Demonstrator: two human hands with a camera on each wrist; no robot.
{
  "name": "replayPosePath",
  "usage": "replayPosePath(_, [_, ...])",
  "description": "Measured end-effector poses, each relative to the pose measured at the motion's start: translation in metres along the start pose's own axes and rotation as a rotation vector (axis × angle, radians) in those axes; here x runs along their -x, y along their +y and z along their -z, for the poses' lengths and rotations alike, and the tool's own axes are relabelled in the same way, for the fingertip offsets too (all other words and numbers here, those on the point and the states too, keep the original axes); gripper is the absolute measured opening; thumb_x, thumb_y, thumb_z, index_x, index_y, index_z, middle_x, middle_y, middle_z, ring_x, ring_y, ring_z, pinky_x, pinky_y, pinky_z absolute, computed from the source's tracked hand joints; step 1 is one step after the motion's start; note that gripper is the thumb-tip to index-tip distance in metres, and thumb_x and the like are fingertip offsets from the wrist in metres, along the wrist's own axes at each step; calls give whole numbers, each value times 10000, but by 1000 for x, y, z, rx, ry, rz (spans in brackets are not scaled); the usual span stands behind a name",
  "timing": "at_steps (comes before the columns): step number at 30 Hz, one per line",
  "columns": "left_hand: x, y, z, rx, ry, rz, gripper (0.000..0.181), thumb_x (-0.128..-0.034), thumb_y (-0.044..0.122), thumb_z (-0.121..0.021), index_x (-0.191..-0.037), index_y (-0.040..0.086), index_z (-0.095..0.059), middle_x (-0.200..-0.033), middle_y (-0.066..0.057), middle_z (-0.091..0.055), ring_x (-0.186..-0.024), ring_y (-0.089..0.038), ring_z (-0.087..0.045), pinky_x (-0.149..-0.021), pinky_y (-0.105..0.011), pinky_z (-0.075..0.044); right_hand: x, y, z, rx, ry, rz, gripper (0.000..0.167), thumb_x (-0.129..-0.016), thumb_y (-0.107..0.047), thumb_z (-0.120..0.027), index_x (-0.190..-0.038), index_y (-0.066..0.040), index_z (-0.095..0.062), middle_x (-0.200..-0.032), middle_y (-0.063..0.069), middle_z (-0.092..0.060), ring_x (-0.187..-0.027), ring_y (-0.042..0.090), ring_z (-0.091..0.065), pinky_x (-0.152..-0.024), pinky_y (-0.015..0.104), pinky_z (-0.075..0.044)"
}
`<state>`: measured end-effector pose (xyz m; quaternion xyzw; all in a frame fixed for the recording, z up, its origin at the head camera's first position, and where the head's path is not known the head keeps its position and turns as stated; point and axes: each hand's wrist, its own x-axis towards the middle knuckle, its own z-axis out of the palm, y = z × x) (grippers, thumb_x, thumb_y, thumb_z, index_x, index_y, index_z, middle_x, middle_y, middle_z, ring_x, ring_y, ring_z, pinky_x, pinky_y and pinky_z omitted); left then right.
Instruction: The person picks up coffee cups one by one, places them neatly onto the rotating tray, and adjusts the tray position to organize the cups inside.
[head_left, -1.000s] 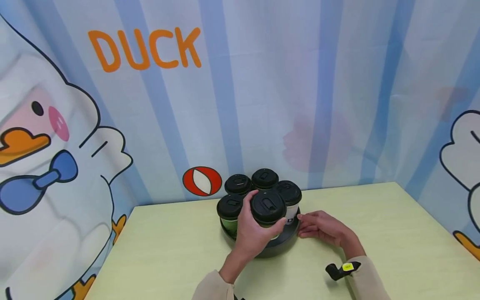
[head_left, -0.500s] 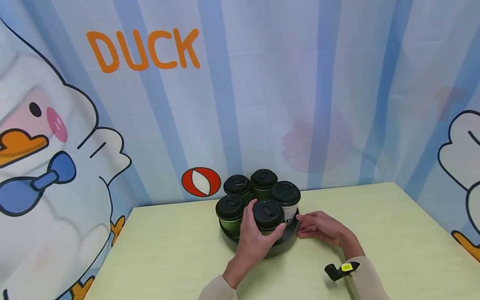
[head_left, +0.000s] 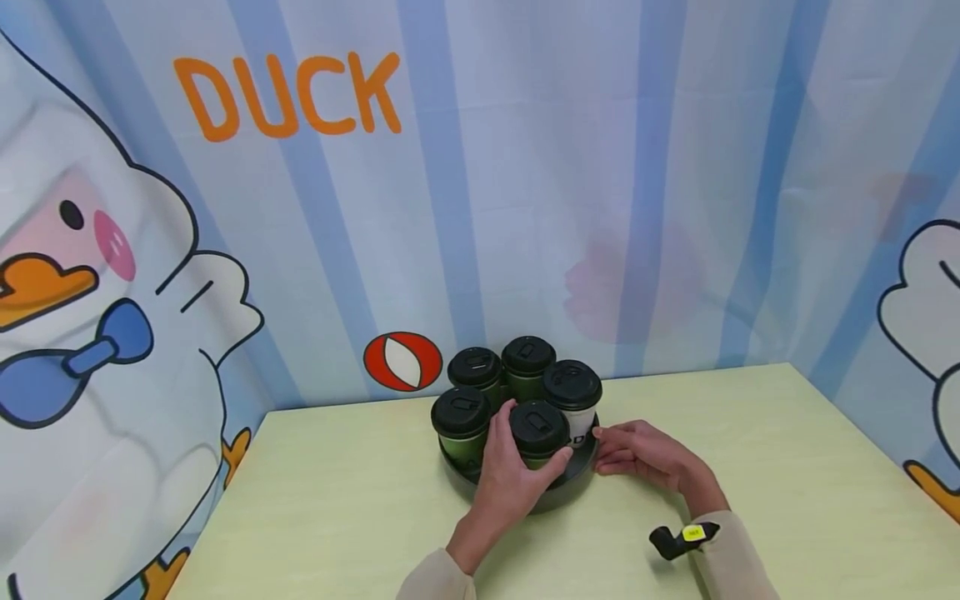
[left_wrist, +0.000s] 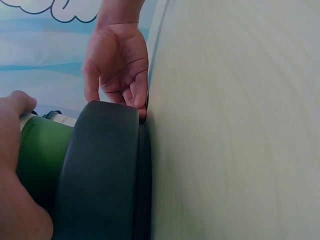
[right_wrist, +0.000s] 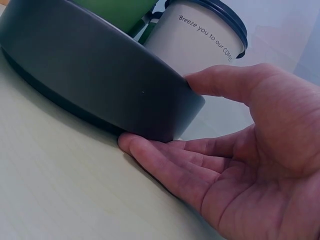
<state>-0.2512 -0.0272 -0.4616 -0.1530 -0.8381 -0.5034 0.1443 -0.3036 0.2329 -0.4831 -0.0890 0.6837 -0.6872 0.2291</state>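
Observation:
My left hand grips a green paper coffee cup with a black lid, thumb on one side and fingers on the other. This cup stands at the near part of a round dark grey tray. In the left wrist view the green cup sits inside the wall of the tray. On the tray's right side, my right hand pinches its edge. The right wrist view has the thumb of the right hand at the tray's rim and the fingertips low under its wall.
Around the tray stand a white lidded cup and several green lidded cups, among them one at left. The pale wooden table ends at a blue striped duck curtain. A black device is on the right wrist.
From one second to half a second ago, my left hand lowered the green cup into the front of the tray. Since then it has barely moved. The right hand has stayed at the rim.

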Motion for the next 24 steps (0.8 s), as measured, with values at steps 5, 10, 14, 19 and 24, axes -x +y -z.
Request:
replayPosePath(5, [4, -1, 2, -1, 5, -15, 1001, -872, 520, -787, -1597, 85, -252, -1589, -149, -371, -1422, -312, -422, -1156, -552, -400, -1, 1, 0, 4, -6, 2, 554, -1065, -283, -607, -1321, 194, -492, -1051, 174, -699, -955, 232, -726, -923, 380, -602])
replayPosePath(10, [9, 2, 7, 3, 0, -13, 1000, -885, 512, -775, -1607, 90, -227, -1596, -151, -356, -1432, -312, -408, -1162, -567, -387, 4, -1, 7, 46, 11, 26, 645, -1086, -284, -565, -1415, 238, -380, -1155, 238, -694, -1062, 288, -712, -955, 381, -587])
replayPosePath(14, [19, 5, 10, 7, -26, 23, 987, -902, 483, -771, -1615, 97, -208, -1621, -140, -311, -1458, -322, -374, -1169, -590, -364, 12, -9, 14, 127, 112, 26, 695, -1084, -328, -564, -1423, 239, -350, -1208, 303, -660, -1097, 333, -693, -958, 392, -586])
replayPosePath(19, [32, 11, 17, -39, -35, 57, 992, -922, 550, -728, -1622, 88, -197, -1638, -134, -276, -1483, -318, -334, -1173, -582, -360, 25, -25, 23, 355, 304, -6, 805, -1071, -492, -532, -1472, 170, -314, -1346, 358, -559, -1185, 429, -632, -996, 472, -560])
replayPosePath(24, [37, 29, 36, -118, -26, -37, 916, -928, 579, -706, -1579, 68, -311, -1569, -114, -372, -1433, -285, -390, -1151, -541, -410, 41, -52, 24, 588, 482, 20, 935, -1036, -656, -448, -1567, 83, -234, -1513, 381, -371, -1343, 535, -450, -1049, 632, -460])
